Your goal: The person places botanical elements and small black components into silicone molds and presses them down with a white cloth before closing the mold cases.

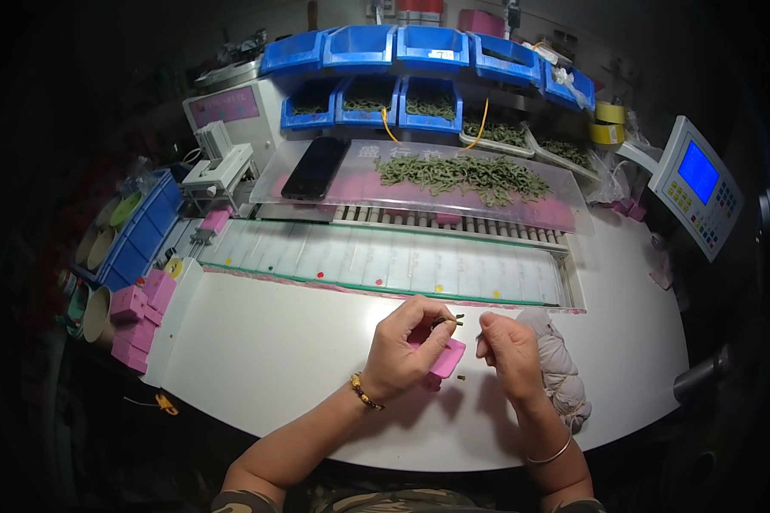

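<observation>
white worktop (257, 342): left hand (409, 349) pinches a dark piece (455, 323) beside a pink block (449, 361); right hand (511, 352) curls, contents unclear; likely fine handling, next needing steadiness.

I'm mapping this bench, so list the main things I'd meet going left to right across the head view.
Stack of pink blocks, white fixture, black phone, left hand, right hand, pale cloth bundle, control panel with a blue screen.
</observation>
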A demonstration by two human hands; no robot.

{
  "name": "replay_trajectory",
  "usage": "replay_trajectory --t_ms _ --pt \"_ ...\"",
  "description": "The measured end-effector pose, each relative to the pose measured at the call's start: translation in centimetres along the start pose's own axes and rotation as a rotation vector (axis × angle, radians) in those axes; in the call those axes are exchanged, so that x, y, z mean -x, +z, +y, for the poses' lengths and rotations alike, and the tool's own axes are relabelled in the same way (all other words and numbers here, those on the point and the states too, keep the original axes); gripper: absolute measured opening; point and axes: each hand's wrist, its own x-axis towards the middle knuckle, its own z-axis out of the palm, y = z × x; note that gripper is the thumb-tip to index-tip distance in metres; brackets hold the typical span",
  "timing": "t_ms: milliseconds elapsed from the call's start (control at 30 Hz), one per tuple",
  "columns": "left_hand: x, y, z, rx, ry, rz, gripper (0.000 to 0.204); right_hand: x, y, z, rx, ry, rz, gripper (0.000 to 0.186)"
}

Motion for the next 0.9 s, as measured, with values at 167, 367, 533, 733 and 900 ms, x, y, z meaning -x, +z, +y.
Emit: replay_trajectory --t_ms 167,367,533,733,900 --pt "-0.1 -0.1 -0.1 -0.058 0.076 -0.004 0.011 -0.3 0.6 -0.9 0.501 -0.243 0.083 0.037" --pt "-0.4 -0.3 -0.2 -0.187 0.252 -0.038 0.019 -0.4 1.1 -0.7 0.006 -0.148 -0.014 0.020" --pt "-0.2 0.1 -0.1 -0.186 0.239 -0.020 0.028 -0.5 0.6 -0.1 -0.126 -0.059 -0.021 0.014" --pt "0.1 -0.2 0.2 -0.161 0.003 -0.025 0.051 -0.6 0.9 -0.1 0.016 -0.192 0.116 0.009" --pt "0.1 -0.2 0.1 -0.055 -0.081 -0.027 0.046 -0.5 0.7 -0.4 0.128 -0.236 0.148 0.008"
